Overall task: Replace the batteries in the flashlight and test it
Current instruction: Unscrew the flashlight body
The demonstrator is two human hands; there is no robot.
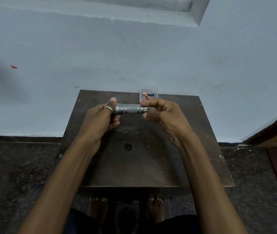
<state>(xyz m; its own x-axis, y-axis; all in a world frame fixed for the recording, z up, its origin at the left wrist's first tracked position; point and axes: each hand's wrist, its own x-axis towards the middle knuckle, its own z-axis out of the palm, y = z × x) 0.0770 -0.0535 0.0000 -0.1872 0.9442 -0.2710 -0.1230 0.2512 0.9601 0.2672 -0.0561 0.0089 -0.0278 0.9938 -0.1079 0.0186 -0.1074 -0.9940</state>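
A grey metal flashlight (131,108) with a knurled body lies level in the air above the small dark wooden table (151,166). My left hand (100,117), a ring on one finger, wraps around its head end. My right hand (161,112) pinches the tail end with thumb and fingertips. Behind my right hand, at the table's far edge, a clear plastic box (148,94) holds a black and copper battery (148,94). What lies under my right fingers in the box is partly hidden.
The table stands against a pale blue wall (134,56). Dark speckled floor (16,174) surrounds it. A brown wooden piece (272,132) juts in at the right. My bare feet show under the table's near edge.
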